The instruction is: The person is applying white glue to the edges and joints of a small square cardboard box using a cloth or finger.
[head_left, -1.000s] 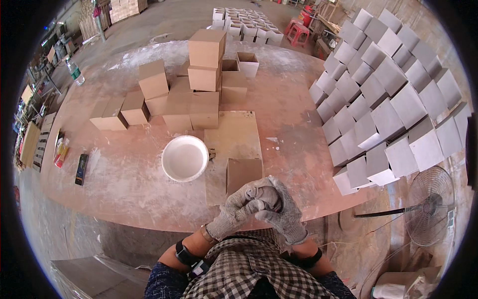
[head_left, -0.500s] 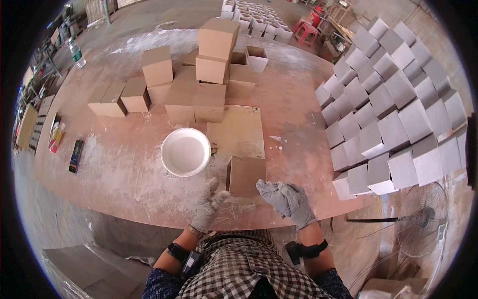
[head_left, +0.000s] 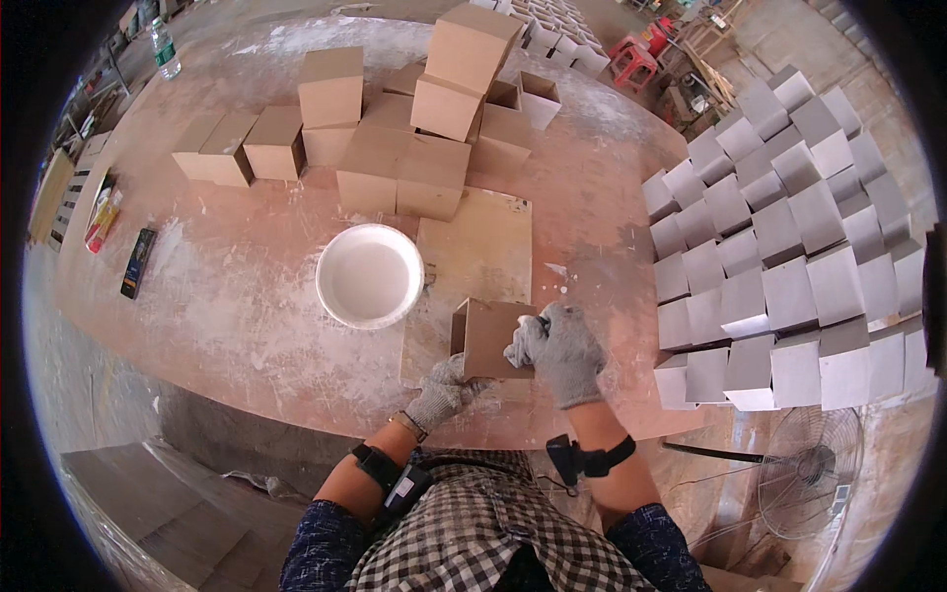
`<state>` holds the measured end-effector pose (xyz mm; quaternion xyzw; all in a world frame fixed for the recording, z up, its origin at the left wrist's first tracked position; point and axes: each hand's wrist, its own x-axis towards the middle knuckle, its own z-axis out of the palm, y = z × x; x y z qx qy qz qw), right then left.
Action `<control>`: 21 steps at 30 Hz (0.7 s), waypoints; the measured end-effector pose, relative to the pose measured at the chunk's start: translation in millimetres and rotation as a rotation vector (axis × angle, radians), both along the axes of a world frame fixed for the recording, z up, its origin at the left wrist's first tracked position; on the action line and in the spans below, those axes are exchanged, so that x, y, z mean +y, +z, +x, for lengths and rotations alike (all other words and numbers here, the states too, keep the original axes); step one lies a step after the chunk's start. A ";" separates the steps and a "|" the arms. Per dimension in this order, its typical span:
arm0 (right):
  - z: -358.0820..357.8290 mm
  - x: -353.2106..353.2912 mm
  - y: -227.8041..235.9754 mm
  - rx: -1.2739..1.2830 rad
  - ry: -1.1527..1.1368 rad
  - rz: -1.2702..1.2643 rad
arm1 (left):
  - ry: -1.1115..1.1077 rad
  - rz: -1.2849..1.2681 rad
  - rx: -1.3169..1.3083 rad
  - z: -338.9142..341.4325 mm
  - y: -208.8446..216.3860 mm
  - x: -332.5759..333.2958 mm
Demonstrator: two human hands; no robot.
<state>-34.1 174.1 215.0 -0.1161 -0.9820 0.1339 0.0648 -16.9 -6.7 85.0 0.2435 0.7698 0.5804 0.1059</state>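
Observation:
A brown cardboard box (head_left: 496, 338) lies on its side at the table's near edge, its dark open end toward the left. My left hand (head_left: 444, 395), in a grey knit glove, grips the box's near left edge. Against the right end of the same box, my gloved right hand (head_left: 564, 353) rests with its fingers curled together; whatever is inside them, if anything, is hidden. A round white tub (head_left: 406, 314) of whitish stuff stands just left of the box. Partly under the box lies a flat tan board (head_left: 483, 242).
Several brown boxes (head_left: 375, 178) are stacked at the table's far side. Rows of grey-white boxes (head_left: 789, 227) rise at the right, above a floor fan (head_left: 814, 464). A phone-like dark object (head_left: 138, 263) and a plastic bottle (head_left: 166, 49) are at the left.
Both hands have come in to the box: the left now grips its near edge, the right presses its right end. The box has shifted slightly, and the whole view has tilted.

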 end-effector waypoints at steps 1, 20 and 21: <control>8.3 -5.6 1.9 -0.021 0.066 0.001 | 0.023 -0.062 0.083 0.2 -0.5 -0.2; 40.9 -11.2 -20.3 0.046 0.465 0.071 | 0.040 0.099 0.047 0.6 -9.0 4.7; 34.9 -13.8 -17.2 -0.069 0.446 0.043 | 0.027 0.091 0.041 0.9 -8.7 4.7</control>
